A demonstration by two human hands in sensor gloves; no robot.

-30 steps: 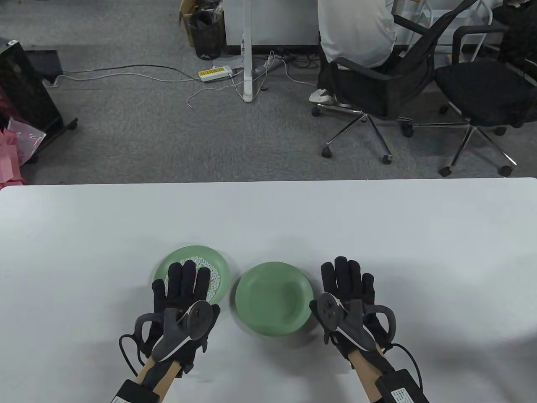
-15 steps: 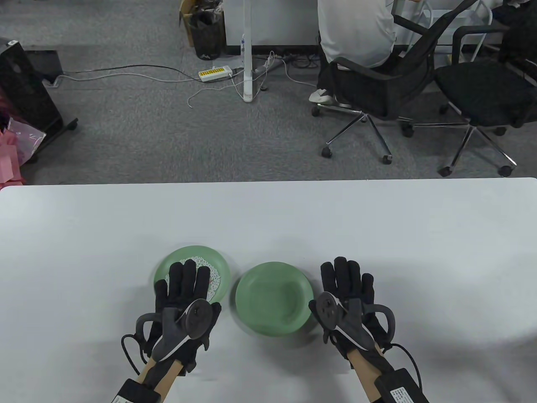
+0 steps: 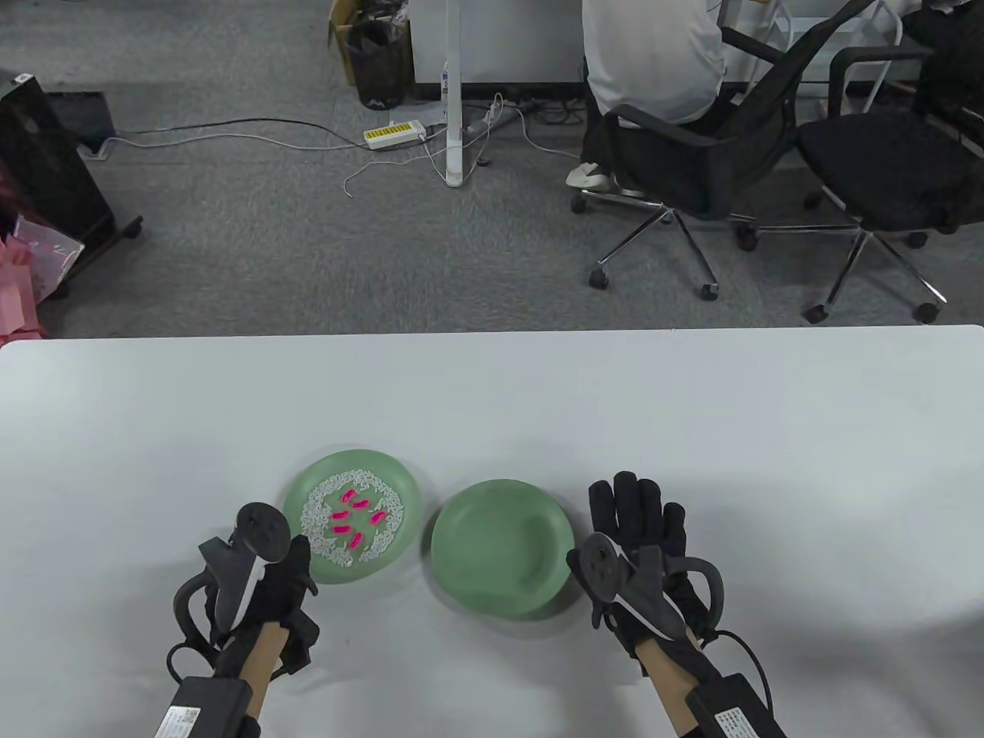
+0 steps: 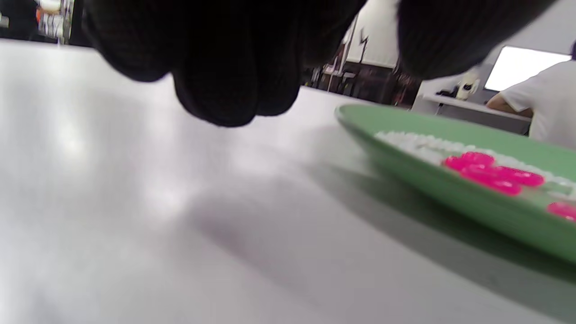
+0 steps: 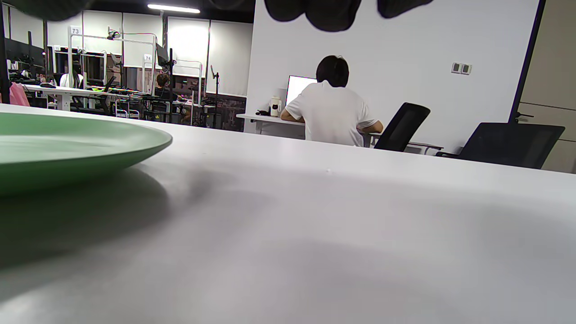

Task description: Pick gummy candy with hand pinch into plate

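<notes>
Judging by the pics, nothing's moved yet: pink gummies point(image 3: 355, 516) all sit on lower-left plate point(image 3: 407, 492), center plate point(image 3: 461, 530) bare, left hand point(image 3: 280, 588) curled w/ nothing seen held, right hand point(image 3: 642, 530) flat on tabletop point(image 3: 492, 400).

Two hands in black sensor gloves

The left hand point(image 3: 280, 584) and right hand point(image 3: 642, 538) each wear a black knit glove, a dark grey tracker with a round disc head strapped on, black looping cables, and a labelled black wrist box.
</notes>
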